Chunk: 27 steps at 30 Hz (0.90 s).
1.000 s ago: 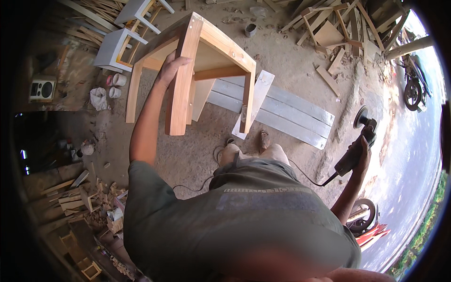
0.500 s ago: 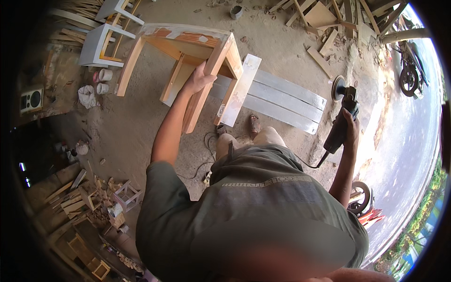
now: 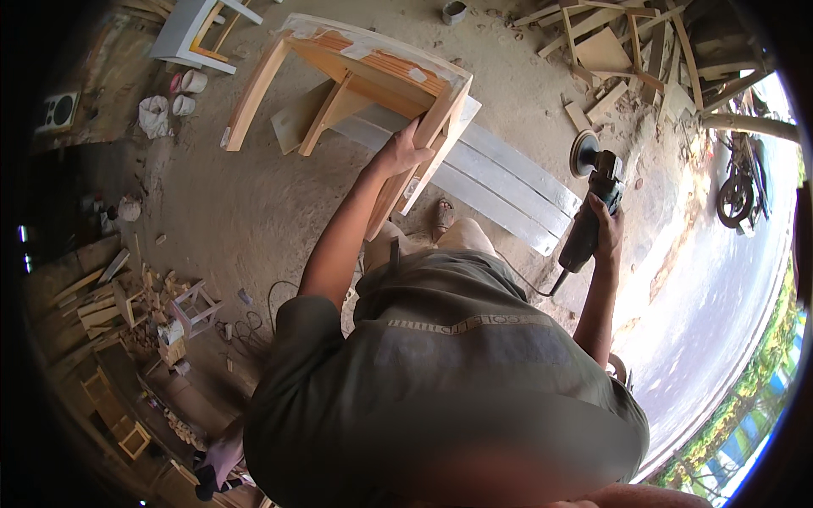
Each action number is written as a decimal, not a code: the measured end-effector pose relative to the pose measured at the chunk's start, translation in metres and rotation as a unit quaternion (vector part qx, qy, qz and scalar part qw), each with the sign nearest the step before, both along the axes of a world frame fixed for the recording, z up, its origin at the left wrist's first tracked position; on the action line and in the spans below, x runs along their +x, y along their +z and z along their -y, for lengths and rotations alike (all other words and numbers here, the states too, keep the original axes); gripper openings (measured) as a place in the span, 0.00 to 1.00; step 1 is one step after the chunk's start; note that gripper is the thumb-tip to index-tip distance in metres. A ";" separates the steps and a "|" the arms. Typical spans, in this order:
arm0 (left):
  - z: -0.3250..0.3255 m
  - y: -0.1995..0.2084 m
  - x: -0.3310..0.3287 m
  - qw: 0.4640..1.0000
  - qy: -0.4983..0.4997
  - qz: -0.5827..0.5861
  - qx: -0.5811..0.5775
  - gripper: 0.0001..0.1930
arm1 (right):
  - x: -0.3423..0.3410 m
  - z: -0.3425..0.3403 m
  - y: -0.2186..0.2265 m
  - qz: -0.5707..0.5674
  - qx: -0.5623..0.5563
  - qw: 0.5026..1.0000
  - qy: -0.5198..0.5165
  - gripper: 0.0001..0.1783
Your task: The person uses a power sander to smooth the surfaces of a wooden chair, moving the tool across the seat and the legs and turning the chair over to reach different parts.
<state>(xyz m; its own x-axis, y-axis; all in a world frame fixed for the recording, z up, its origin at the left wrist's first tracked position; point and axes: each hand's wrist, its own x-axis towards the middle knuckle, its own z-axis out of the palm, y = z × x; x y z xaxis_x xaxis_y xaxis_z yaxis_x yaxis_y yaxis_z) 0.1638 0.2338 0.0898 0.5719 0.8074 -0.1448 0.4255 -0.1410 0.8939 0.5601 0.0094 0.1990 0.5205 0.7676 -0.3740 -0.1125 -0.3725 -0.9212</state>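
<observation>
My left hand (image 3: 405, 154) is wrapped round a leg of an unpainted wooden stool (image 3: 445, 118). The stool is tilted, its legs pointing toward me, and whitish filler patches mark its front rail. Out to the right, my right hand (image 3: 608, 224) grips the dark body of a power sander (image 3: 590, 212). The sander's round disc (image 3: 584, 153) points away from me, apart from the stool, and its cord runs down toward my legs. Beneath the stool lies a low silver-grey slatted bench (image 3: 508, 182), partly hidden by it.
Scrap wood and frames (image 3: 622, 51) are heaped at the far right. A grey-painted stool (image 3: 188, 34) and several small pots (image 3: 184, 105) stand at the far left. Wood offcuts (image 3: 148, 317) lie at left. Motorcycles (image 3: 738, 190) are parked by the bright road at right.
The stool has swung to the right in my left hand, covering the pale board beside it. My right hand has brought the sander slightly left, and the whole view has turned a little.
</observation>
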 end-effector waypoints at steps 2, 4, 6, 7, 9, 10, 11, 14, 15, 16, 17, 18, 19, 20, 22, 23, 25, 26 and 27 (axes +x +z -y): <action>0.002 0.002 -0.004 0.999 0.004 -0.015 -0.037 0.46 | -0.003 -0.012 -0.002 0.009 0.003 0.999 0.031 0.20; 0.010 0.025 -0.007 0.997 0.015 -0.043 -0.060 0.48 | -0.006 -0.024 -0.004 0.043 -0.009 0.997 0.062 0.22; 0.028 0.001 -0.025 0.991 0.027 -0.126 0.032 0.53 | -0.012 -0.038 -0.007 0.058 -0.003 0.994 0.091 0.23; 0.041 0.009 -0.034 0.990 0.030 -0.136 0.018 0.53 | -0.015 -0.042 -0.008 0.059 0.008 0.993 0.100 0.23; 0.063 0.026 -0.059 0.990 0.045 -0.124 -0.045 0.51 | -0.027 -0.051 -0.009 0.065 0.041 0.991 0.112 0.22; 0.073 0.035 -0.075 0.989 0.057 -0.101 -0.094 0.49 | -0.035 -0.054 -0.006 0.070 0.061 0.989 0.114 0.20; 0.083 0.041 -0.093 0.984 0.068 -0.077 -0.143 0.48 | -0.043 -0.056 -0.004 0.076 0.081 0.987 0.115 0.18; 0.115 0.013 -0.158 0.968 0.215 -0.005 -0.128 0.44 | -0.056 -0.058 -0.003 0.022 0.050 0.994 0.098 0.25; 0.122 -0.001 -0.183 0.956 0.266 -0.009 -0.125 0.41 | -0.057 -0.059 -0.008 0.027 0.056 0.993 0.096 0.24; 0.129 -0.010 -0.208 0.941 0.315 -0.014 -0.121 0.38 | -0.055 -0.062 -0.011 0.036 0.054 0.993 0.097 0.24; 0.135 -0.013 -0.232 0.934 0.333 -0.059 -0.114 0.38 | -0.054 -0.061 -0.014 0.045 0.050 0.993 0.096 0.24; 0.142 -0.015 -0.254 0.925 0.350 -0.105 -0.107 0.37 | -0.056 -0.059 -0.017 0.053 0.044 0.993 0.095 0.24; 0.142 -0.015 -0.273 0.914 0.364 -0.148 -0.098 0.37 | -0.062 -0.060 -0.012 0.059 0.057 0.992 0.101 0.24; 0.139 -0.016 -0.293 0.902 0.394 -0.148 -0.093 0.37 | -0.064 -0.058 -0.015 0.074 0.059 0.992 0.085 0.23; 0.125 -0.015 -0.326 0.875 0.454 -0.142 -0.085 0.36 | -0.072 -0.055 -0.014 0.101 0.094 0.989 0.058 0.22; 0.113 -0.022 -0.346 0.868 0.466 -0.155 -0.067 0.36 | -0.079 -0.052 -0.010 0.097 0.099 0.989 0.051 0.23; 0.086 -0.049 -0.393 0.848 0.497 -0.182 -0.032 0.35 | -0.096 -0.047 0.002 0.085 0.107 0.990 0.045 0.24; 0.068 -0.064 -0.415 0.839 0.517 -0.156 -0.065 0.34 | -0.107 -0.044 0.010 0.063 0.079 0.994 0.027 0.24; 0.048 -0.079 -0.434 0.830 0.534 -0.129 -0.097 0.33 | -0.122 -0.044 0.020 0.070 0.061 0.996 0.001 0.24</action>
<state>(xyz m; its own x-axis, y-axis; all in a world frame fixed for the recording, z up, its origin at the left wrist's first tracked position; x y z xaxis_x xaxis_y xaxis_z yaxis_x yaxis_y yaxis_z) -0.2706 0.1857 0.0103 -0.5258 0.7805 -0.3383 0.3946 0.5761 0.7158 0.4376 0.0532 0.2187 0.5596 0.8036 -0.2027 0.0198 -0.2575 -0.9661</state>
